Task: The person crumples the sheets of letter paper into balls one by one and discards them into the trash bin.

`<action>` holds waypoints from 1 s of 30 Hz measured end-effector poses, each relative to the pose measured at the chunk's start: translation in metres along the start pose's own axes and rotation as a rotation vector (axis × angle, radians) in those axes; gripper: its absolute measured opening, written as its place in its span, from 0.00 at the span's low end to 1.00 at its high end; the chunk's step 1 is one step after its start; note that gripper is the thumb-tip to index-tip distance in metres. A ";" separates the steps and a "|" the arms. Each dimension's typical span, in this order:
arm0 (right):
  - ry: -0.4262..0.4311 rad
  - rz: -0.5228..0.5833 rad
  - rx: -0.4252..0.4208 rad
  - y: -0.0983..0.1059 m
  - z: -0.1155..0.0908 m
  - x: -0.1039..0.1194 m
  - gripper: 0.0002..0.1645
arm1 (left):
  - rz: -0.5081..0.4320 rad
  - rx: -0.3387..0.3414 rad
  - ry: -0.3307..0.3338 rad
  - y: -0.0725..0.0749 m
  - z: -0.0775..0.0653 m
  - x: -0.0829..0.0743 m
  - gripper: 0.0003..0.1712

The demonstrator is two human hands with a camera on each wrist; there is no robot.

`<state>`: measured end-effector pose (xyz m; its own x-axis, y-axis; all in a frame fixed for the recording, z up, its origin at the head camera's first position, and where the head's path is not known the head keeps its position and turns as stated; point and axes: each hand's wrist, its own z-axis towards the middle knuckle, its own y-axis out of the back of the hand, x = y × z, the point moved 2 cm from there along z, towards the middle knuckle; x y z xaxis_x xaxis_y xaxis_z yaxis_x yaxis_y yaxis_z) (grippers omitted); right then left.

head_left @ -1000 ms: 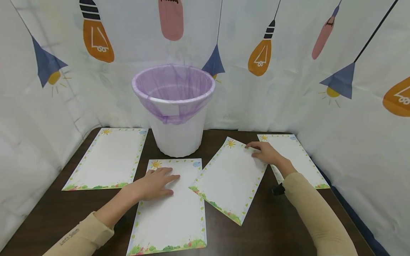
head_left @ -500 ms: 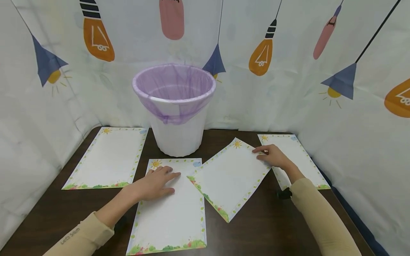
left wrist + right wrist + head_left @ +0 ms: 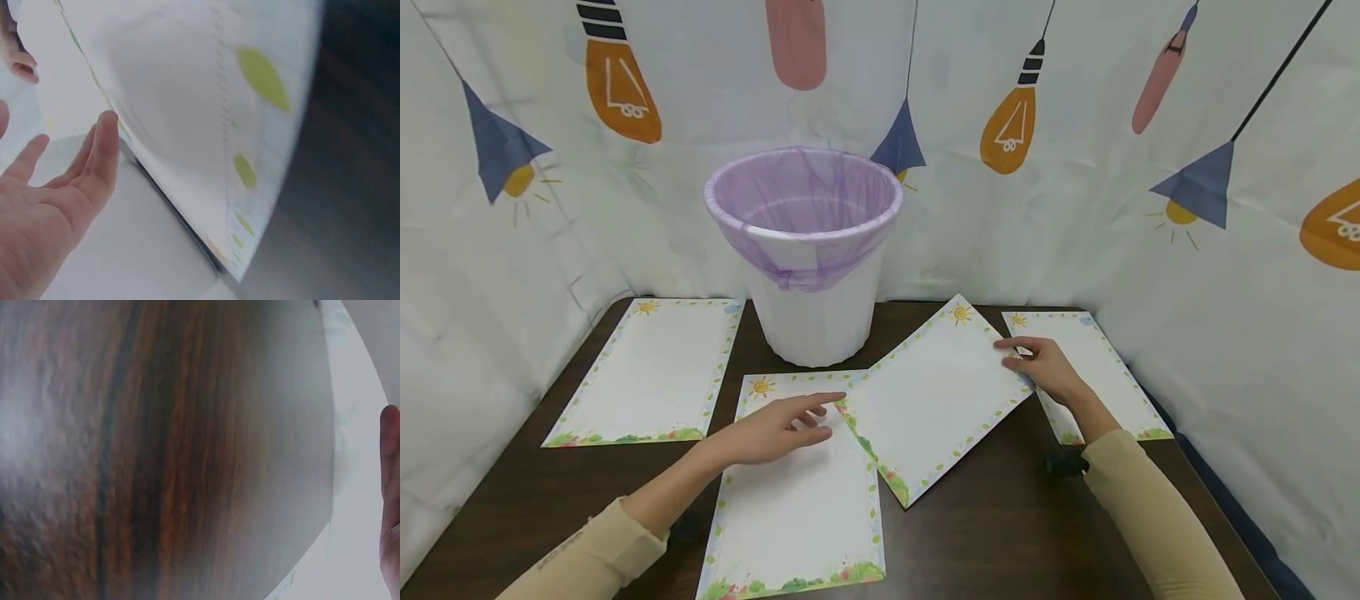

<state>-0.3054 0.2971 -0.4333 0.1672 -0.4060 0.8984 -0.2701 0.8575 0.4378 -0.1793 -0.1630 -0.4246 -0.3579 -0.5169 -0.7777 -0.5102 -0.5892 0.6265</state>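
Note:
In the head view a white sheet of paper (image 3: 940, 392) with a sun, leaf border and green strip lies turned at an angle, its left part overlapping a second sheet (image 3: 805, 517). My right hand (image 3: 1048, 369) pinches the angled sheet at its right edge, thumb and forefinger showing there. My left hand (image 3: 778, 429) hovers over the second sheet, forefinger stretched out right at the angled sheet's left corner, thumb spread below. In the left wrist view the left hand (image 3: 69, 194) has its fingers extended by the paper's edge. The right wrist view catches only part of the right hand (image 3: 390, 494).
A white bin (image 3: 816, 321) with a purple liner (image 3: 808, 196) stands at the back of the dark wooden table (image 3: 1000, 533). Another bordered sheet (image 3: 655, 367) lies at the left, and one (image 3: 1108, 367) at the right, partly behind the right hand. A patterned curtain (image 3: 1075, 233) surrounds the table.
The angled sheet has turned clockwise and shifted up and left with my right hand on its edge. My left hand has lifted off the second sheet and reached right to the angled sheet's corner.

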 end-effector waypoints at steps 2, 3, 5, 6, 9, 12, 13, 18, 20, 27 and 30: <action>-0.007 0.016 -0.007 -0.001 -0.001 0.002 0.21 | -0.034 0.012 0.021 -0.002 0.002 -0.003 0.35; -0.012 0.022 -0.009 -0.001 -0.001 0.003 0.22 | -0.050 0.017 0.037 -0.003 0.002 -0.005 0.35; -0.021 0.035 -0.006 -0.001 -0.003 0.006 0.23 | -0.073 0.024 0.064 -0.005 0.004 -0.007 0.35; -0.025 0.040 -0.010 -0.001 -0.004 0.006 0.23 | -0.078 0.026 0.072 -0.005 0.004 -0.008 0.35; -0.033 0.061 -0.030 0.001 -0.006 0.007 0.24 | -0.096 0.025 0.082 -0.007 0.006 -0.010 0.34; -0.039 0.098 -0.061 0.003 -0.007 0.006 0.25 | -0.091 0.013 0.080 -0.008 0.008 -0.011 0.33; -0.041 0.114 -0.070 0.003 -0.007 0.006 0.25 | -0.088 0.008 0.079 -0.008 0.009 -0.012 0.33; -0.061 0.202 -0.096 0.001 -0.008 0.004 0.27 | -0.099 -0.030 0.066 -0.010 0.011 -0.012 0.32; -0.065 0.233 -0.097 -0.002 -0.010 0.003 0.27 | -0.147 -0.040 0.060 -0.012 0.011 -0.012 0.32; -0.033 0.234 -0.068 -0.011 -0.015 0.002 0.27 | -0.321 -0.142 0.077 -0.019 0.011 -0.013 0.32; -0.018 0.172 -0.032 -0.015 -0.016 0.006 0.27 | -0.340 -0.238 0.124 -0.019 0.012 -0.012 0.31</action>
<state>-0.2854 0.2868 -0.4353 0.1041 -0.2575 0.9607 -0.2630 0.9244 0.2763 -0.1745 -0.1379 -0.4279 -0.0968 -0.3304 -0.9389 -0.3831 -0.8582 0.3415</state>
